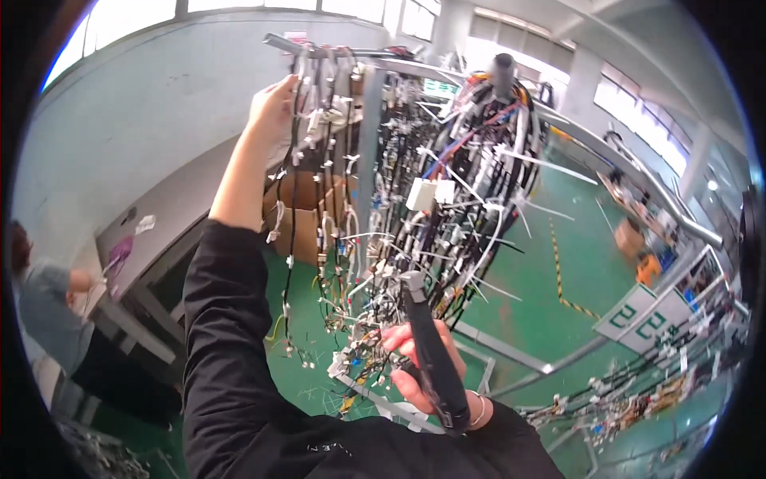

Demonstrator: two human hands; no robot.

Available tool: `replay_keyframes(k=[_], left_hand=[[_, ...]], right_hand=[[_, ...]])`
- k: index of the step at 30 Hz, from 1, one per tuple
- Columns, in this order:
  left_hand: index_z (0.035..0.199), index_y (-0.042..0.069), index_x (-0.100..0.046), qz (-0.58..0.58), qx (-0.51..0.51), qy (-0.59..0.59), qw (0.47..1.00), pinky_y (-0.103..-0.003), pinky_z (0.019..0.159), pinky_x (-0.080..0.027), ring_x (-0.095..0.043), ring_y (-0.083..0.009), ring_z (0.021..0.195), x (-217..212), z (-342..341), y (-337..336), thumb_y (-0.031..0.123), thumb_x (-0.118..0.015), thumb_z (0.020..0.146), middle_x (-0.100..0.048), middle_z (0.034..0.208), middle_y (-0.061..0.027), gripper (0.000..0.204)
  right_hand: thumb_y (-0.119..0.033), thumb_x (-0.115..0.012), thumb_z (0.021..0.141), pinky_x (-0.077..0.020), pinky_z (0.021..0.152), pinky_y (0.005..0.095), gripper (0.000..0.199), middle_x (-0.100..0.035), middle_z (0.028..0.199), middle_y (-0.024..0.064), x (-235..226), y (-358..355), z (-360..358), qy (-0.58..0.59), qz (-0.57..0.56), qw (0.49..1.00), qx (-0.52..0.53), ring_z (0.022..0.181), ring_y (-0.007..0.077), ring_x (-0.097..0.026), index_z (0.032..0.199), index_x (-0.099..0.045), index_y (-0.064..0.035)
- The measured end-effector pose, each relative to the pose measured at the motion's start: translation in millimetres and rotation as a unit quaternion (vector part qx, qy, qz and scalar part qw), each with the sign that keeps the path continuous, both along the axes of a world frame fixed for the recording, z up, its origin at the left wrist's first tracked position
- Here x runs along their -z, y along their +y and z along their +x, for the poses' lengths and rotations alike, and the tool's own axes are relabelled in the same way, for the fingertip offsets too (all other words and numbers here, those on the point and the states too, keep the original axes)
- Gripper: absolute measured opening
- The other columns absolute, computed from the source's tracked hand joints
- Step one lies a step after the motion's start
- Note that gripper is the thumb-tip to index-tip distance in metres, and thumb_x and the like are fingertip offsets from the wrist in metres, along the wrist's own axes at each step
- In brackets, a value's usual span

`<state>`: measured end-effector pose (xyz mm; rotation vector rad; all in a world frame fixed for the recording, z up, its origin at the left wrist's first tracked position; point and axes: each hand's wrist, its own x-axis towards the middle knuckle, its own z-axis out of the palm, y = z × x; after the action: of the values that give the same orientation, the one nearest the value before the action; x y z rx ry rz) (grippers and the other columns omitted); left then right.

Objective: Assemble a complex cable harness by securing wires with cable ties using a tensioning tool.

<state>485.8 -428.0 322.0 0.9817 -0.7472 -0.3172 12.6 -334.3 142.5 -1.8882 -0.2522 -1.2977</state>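
Observation:
My left hand [272, 110] is raised at the upper left, its fingers closed on a black wire harness [294, 188] that hangs from a grey metal bar [278, 42]. Small white connectors stud its length, down to a loose end over the floor. Low in the middle, my right hand [448, 351] is wrapped round a black tool with a grey head, which looks like a cable tie gun [431, 363]. Its head points up and away from me, in front of the hanging wires. A thick wire bundle [479, 160] with white cable ties sticking out hangs just beyond.
A grey rack post [369, 144] stands between the hanging harnesses. Behind them is a cardboard box [299, 227]. Another person [60, 311] is at a bench on the left. More harnesses [638, 391] hang at the lower right below a white sign [648, 318].

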Motion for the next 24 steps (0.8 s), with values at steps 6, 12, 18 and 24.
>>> replay_keyframes(k=[6, 12, 18, 24], left_hand=[[0.108, 0.006, -0.068, -0.151, -0.154, -0.359, 0.908, -0.032, 0.071, -0.05, -0.063, -0.0164, 0.079, 1, -260, 1, 0.009, -0.069, 0.088, -0.067, 0.09, -0.01, 0.021], [0.104, -0.005, -0.071, -0.081, 0.251, -0.106, 0.959, -0.024, 0.055, -0.053, -0.067, -0.0116, 0.061, 35, -336, 13, 0.016, -0.069, 0.095, -0.07, 0.074, -0.0073, 0.023], [0.109, 0.005, -0.074, -0.095, 0.01, -0.299, 0.95, -0.034, 0.075, -0.051, -0.066, -0.0244, 0.08, 47, -373, -31, 0.027, -0.077, 0.084, -0.064, 0.083, -0.0136, 0.033], [0.082, 0.0, -0.066, -0.074, -0.262, -0.331, 0.903, -0.041, 0.065, -0.048, -0.061, -0.0337, 0.068, 34, -424, -26, 0.02, -0.069, 0.088, -0.061, 0.076, -0.014, 0.021]], right_hand=[[-0.002, -0.066, 0.08, -0.0454, 0.095, 0.0507, 0.039, -0.047, 0.112, 0.0119, -25, -15, -57, -0.069, 0.032, 0.994, 0.073, 0.103, 0.0258, -0.054, 0.111, -0.044, -0.0089], [-0.009, -0.054, 0.087, -0.0419, 0.101, 0.0476, 0.038, -0.05, 0.114, 0.0114, -55, -34, -86, -0.208, 0.125, 0.955, 0.168, 0.107, 0.0237, -0.05, 0.123, -0.044, -0.0056], [-0.007, -0.054, 0.088, -0.0421, 0.102, 0.0457, 0.036, -0.049, 0.113, 0.01, -41, -41, -105, -0.187, 0.161, 0.961, 0.126, 0.107, 0.0224, -0.05, 0.123, -0.045, -0.0055], [-0.004, -0.054, 0.085, -0.0433, 0.1, 0.0468, 0.037, -0.05, 0.11, 0.0133, -40, -40, -128, -0.15, 0.174, 0.969, 0.093, 0.105, 0.0246, -0.051, 0.121, -0.045, -0.0023]])
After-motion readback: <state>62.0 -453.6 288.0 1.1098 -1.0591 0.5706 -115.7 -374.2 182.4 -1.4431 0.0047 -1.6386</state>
